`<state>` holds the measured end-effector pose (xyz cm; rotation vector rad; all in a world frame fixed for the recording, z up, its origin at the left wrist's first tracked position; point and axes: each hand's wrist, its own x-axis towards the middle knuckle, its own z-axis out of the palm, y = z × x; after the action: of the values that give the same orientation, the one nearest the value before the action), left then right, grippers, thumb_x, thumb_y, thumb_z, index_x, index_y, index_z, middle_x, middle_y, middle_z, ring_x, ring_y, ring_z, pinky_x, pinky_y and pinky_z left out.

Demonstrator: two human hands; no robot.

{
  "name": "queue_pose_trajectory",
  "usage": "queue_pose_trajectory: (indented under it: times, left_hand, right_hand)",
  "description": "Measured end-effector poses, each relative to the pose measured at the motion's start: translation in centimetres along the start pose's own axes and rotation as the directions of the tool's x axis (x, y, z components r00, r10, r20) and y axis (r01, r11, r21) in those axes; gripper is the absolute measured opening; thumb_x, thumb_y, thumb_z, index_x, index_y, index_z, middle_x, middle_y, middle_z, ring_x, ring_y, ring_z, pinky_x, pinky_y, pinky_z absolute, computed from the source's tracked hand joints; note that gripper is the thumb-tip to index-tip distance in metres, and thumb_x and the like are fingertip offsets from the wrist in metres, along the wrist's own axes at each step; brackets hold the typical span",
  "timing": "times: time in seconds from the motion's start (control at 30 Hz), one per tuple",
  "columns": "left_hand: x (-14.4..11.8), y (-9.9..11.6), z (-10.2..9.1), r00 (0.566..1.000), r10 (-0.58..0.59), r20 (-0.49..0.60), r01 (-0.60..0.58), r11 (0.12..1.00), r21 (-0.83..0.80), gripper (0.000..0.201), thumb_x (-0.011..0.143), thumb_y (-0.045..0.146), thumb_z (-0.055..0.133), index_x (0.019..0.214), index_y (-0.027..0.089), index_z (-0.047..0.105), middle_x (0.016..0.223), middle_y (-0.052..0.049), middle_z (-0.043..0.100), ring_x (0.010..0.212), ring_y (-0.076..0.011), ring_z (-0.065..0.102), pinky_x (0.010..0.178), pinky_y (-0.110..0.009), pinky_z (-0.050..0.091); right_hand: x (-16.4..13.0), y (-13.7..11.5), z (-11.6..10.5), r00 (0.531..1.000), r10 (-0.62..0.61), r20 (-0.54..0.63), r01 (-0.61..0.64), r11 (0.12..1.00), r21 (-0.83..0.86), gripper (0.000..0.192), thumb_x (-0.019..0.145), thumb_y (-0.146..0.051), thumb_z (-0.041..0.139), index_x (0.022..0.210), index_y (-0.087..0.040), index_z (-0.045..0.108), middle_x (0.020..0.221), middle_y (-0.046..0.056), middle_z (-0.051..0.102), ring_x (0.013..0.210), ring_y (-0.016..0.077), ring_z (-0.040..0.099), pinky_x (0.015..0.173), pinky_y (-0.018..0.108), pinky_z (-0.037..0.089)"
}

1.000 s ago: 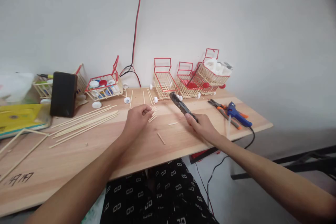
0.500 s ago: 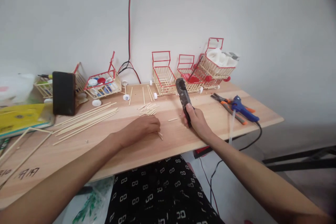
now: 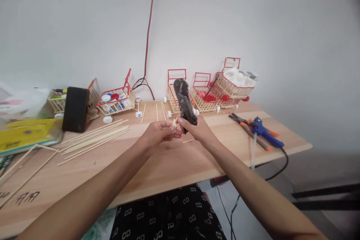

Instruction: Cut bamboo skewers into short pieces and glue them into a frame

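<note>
In the middle of the frame, raised just above the pale wood-grain desk (image 3: 174,165), the right hand (image 3: 198,129) is wrapped around the handles of a dark metal cutter (image 3: 184,103), its grip closed tight on them. The cutter's long axis runs nearly upright, leaning a little to the upper left, with its rounded head at the top in front of the white wall. Just beside it, the left hand (image 3: 157,135) pinches a short, pale wooden stick piece (image 3: 174,123) between fingertips; the piece stands roughly upright and seems to touch the right hand's fingers, though it is too small to be sure. On the desk to the left lies a loose fan of long thin sticks (image 3: 95,137), all pointing toward the upper right, with a black rectangular block (image 3: 75,108) standing behind them. Along the wall at centre stand small stick-built carts with red frames (image 3: 209,90), some holding bottle caps. To the right lie a blue glue gun (image 3: 266,133) with a black cord and orange-handled pliers (image 3: 247,127), well apart from both hands.
</note>
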<state>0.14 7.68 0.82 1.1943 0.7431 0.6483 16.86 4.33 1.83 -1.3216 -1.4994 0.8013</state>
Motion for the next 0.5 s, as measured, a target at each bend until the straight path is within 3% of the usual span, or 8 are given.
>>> queue_pose_trajectory:
  times: [0.23, 0.5]
  left_hand:
    - [0.5, -1.1, -1.7, 0.990, 0.063, -0.124, -0.073, 0.995, -0.072, 0.031, 0.069, 0.037, 0.075, 0.084, 0.011, 0.066, 0.082, -0.011, 0.074, 0.075, -0.0172, 0.068, 0.066, -0.024, 0.044]
    - [0.2, -0.7, -2.4, 0.989, -0.001, -0.148, -0.036, 0.969, -0.245, 0.030, 0.066, 0.032, 0.078, 0.084, 0.010, 0.066, 0.081, -0.012, 0.074, 0.074, -0.0184, 0.070, 0.069, -0.025, 0.049]
  right_hand:
    - [2.9, 1.4, 1.8, 1.000, 0.008, 0.023, -0.005, 0.995, -0.103, 0.034, 0.070, -0.051, 0.060, 0.065, -0.019, 0.050, 0.057, -0.004, 0.044, 0.057, 0.0112, 0.042, 0.054, 0.024, 0.035]
    - [3.9, 1.4, 3.4, 0.995, 0.054, 0.083, -0.056, 0.998, 0.025, 0.034, 0.068, -0.048, 0.061, 0.063, -0.019, 0.045, 0.060, -0.005, 0.040, 0.058, 0.0106, 0.038, 0.054, 0.024, 0.032]
